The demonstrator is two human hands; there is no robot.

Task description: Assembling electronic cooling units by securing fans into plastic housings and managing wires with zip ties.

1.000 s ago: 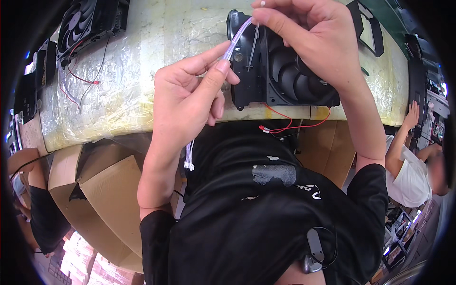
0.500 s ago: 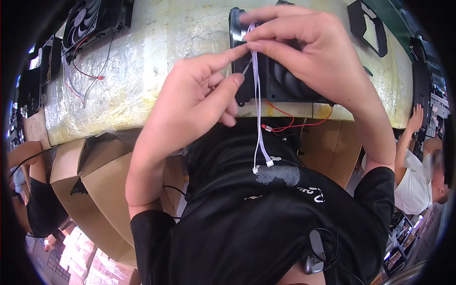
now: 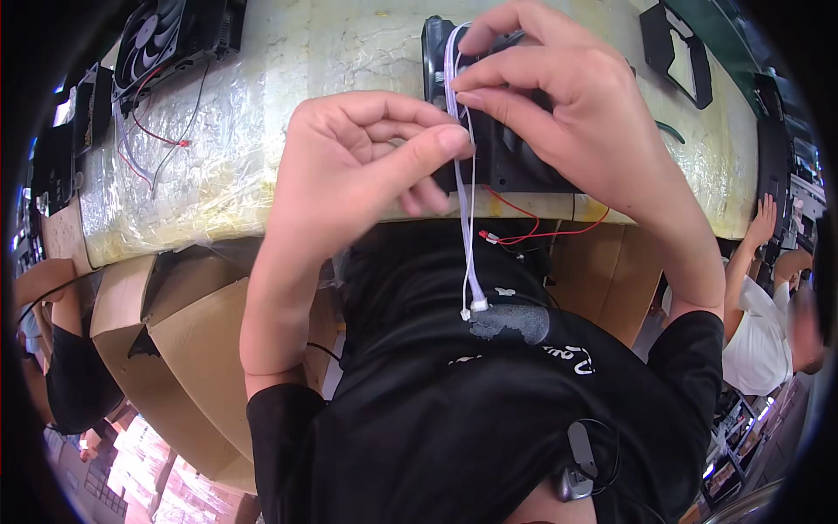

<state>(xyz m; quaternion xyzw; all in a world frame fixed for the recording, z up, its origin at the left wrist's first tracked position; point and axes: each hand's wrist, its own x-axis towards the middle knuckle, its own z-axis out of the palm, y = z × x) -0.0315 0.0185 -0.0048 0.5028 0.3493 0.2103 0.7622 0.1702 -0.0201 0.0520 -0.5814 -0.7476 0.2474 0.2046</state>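
Your right hand (image 3: 559, 96): pinching cable (image 3: 463, 201); left hand (image 3: 349, 170): thumb and forefinger together, grip unclear; white plugs (image 3: 478, 305) hanging unconnected past bench (image 3: 349, 52)'s near edge; red lead (image 3: 559, 232) dangling.

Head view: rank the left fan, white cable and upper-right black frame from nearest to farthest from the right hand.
1. White cable: nearest, in the right hand's pinch.
2. Black frame: off to the hand's right.
3. Left fan: farthest, at upper left.
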